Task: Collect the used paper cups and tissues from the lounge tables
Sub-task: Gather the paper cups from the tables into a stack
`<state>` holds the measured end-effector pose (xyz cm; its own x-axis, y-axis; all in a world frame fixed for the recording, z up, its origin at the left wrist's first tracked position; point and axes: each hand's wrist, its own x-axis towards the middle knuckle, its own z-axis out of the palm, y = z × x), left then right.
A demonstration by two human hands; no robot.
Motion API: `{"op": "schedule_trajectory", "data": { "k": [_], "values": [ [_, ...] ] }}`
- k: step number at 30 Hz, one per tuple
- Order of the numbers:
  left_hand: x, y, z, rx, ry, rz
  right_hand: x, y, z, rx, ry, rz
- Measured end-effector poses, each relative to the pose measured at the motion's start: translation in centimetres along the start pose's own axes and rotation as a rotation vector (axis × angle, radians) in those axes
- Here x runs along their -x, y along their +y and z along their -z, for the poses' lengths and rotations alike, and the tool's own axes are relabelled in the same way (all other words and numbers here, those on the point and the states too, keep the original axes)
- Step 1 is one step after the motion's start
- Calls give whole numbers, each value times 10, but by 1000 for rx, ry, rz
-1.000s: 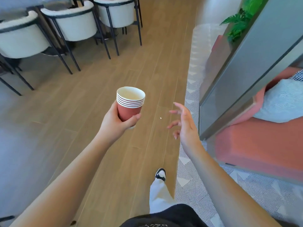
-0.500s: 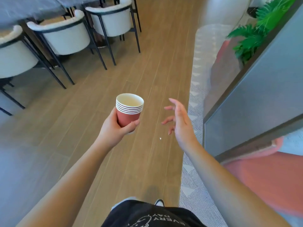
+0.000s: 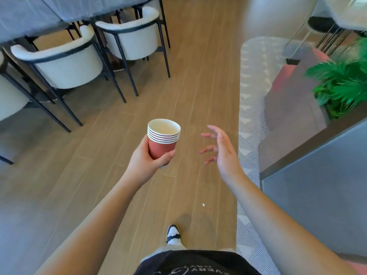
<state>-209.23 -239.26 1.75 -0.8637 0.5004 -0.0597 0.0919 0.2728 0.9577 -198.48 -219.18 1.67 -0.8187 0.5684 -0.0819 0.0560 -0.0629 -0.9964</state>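
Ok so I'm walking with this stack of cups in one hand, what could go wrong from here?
The left hand grips only the bottom cup of the stack of cups, so the nested ones could tip out if tilted. The rug edge lies just right of your path and could catch your shoe.

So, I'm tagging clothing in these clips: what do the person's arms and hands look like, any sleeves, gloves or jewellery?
Both arms are bare up to the frame edge, with no sleeves visible. The left hand and right hand have no gloves, rings, watch or bracelet. The fingers look slim with longish nails.
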Motion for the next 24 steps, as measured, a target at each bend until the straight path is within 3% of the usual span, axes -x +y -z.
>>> {"op": "schedule_trajectory", "data": {
  "k": [7,24],
  "values": [
    [-137,17,5,32,-86,-9,-119,-27,-18,-14,57,0],
    [-459,65,-63,-84,-170,11,-447,-44,31,-59,51,-34]
  ]
}}
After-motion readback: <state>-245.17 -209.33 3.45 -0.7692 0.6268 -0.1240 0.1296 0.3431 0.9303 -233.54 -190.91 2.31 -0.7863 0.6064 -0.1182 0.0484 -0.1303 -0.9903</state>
